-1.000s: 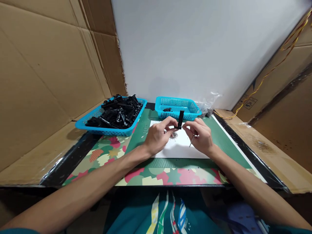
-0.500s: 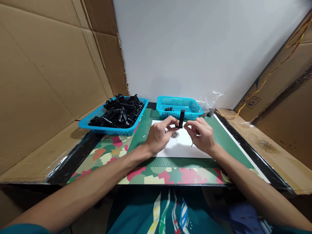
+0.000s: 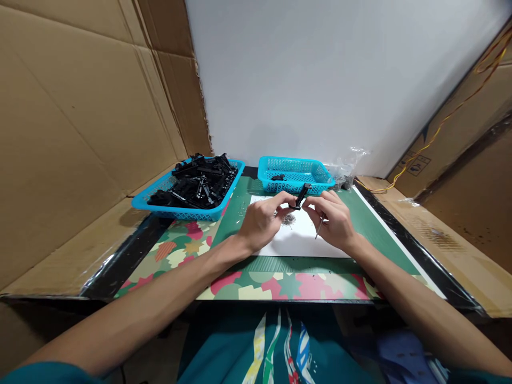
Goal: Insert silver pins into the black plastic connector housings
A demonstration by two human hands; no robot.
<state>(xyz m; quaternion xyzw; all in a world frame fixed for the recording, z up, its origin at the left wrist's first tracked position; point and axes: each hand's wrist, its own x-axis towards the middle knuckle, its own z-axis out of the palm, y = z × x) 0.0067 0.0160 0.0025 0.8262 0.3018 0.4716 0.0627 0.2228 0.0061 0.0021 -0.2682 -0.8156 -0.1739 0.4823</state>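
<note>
My left hand [image 3: 262,221] pinches the lower end of a black plastic part [image 3: 303,196], which leans up and to the right above a white sheet [image 3: 296,246]. Close to that part's right side are the fingertips of my right hand [image 3: 334,220]; whether they touch it is hard to tell. A thin metal tool [image 3: 319,226] is held in my right hand and points down toward the sheet. Under the hands lies a pile of tiny dark pieces [image 3: 288,219], too small to make out singly.
A blue basket [image 3: 140,204] heaped with black parts stands at the left. Behind the hands, another blue basket [image 3: 328,184] holds a small black piece. A clear plastic bag [image 3: 344,169] sits beside it. Cardboard panels flank the table, and yellow wires [image 3: 436,130] hang at the right.
The black part has tilted from upright to leaning right. Both hands hold nearly the same places, and the view has shifted slightly.
</note>
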